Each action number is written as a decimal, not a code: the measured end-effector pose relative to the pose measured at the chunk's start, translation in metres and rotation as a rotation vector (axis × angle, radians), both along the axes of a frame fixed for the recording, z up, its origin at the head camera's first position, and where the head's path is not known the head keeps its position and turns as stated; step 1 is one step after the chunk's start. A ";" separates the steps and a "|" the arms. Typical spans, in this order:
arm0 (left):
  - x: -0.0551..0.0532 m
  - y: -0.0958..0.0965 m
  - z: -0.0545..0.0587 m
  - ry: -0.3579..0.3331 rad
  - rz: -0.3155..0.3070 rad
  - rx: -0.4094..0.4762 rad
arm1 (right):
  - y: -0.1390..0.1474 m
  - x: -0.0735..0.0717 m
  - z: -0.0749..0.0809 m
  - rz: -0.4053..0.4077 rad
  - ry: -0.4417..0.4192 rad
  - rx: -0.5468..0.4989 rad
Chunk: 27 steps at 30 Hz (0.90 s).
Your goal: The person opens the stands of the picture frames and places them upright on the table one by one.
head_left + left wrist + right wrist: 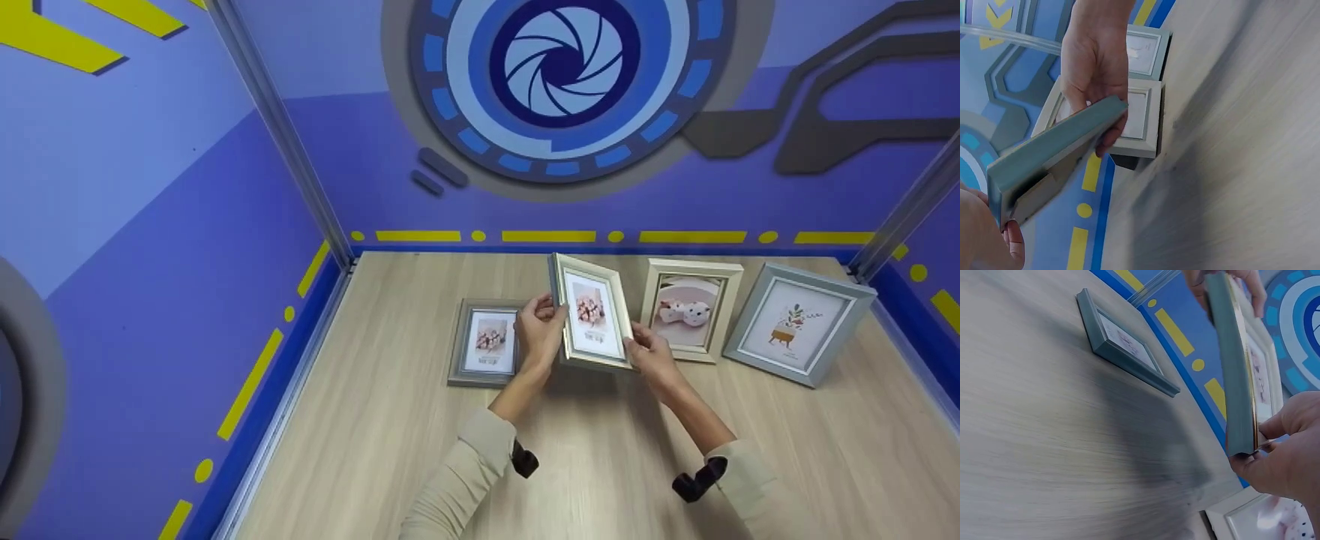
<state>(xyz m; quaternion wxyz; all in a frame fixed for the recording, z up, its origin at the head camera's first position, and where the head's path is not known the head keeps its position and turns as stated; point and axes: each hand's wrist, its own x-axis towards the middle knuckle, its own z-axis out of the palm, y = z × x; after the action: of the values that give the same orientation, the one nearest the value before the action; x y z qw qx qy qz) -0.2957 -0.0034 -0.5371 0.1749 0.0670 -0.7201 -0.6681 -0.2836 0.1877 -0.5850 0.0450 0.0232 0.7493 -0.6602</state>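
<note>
Holding: one cream-fronted picture frame [595,311], both hands on it, tilted, raised off the table [405,450].
Frame position: mid-air over the table, between the grey frame [491,341] to the left and the pale frame [686,311] to the right. Blue-grey frame [795,326] sits past that, farthest right.
Left hand [540,330]: grasping, curled round the left side edge.
Right hand [651,354]: pinching the lower right corner, thumb on the front, fingers tucked under.
Weight: light, I'd guess, though two hands make sense for a flat thing with corners.
Stiffness: rigid border, shouldn't flex. Front sheet is probably the fragile bit; can't tell glass from plastic where I'm standing.
Slip: edges look smooth, could slide in dry fingers. Corners would likely chip if knocked.
Best hold: opposite side edges, thumbs on the border, off the print. Don't carry it by the back flap [1036,198]; looks like a fold-out stand, might swing.
Print lettering: short dark line under the picture in the held one, too small to read. Grey one likewise. Blue-grey print has tiny marks near its bottom, also illegible.
Brand: none I can make out.
</note>
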 end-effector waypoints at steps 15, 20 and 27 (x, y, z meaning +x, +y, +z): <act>0.020 0.021 0.030 0.219 -0.217 -0.162 | -0.010 0.007 -0.014 0.023 -0.131 0.021; 0.026 0.023 0.033 0.242 -0.264 -0.236 | -0.016 0.011 -0.019 0.067 -0.151 -0.101; 0.030 0.018 0.035 0.288 -0.364 -0.290 | -0.018 0.017 -0.022 0.068 -0.150 -0.189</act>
<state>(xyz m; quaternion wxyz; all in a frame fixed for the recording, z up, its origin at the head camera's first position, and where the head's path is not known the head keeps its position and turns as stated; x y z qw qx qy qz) -0.2658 0.0147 -0.5020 0.1603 -0.1852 -0.7760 -0.5812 -0.2663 0.1699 -0.6066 0.1253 0.0424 0.6785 -0.7226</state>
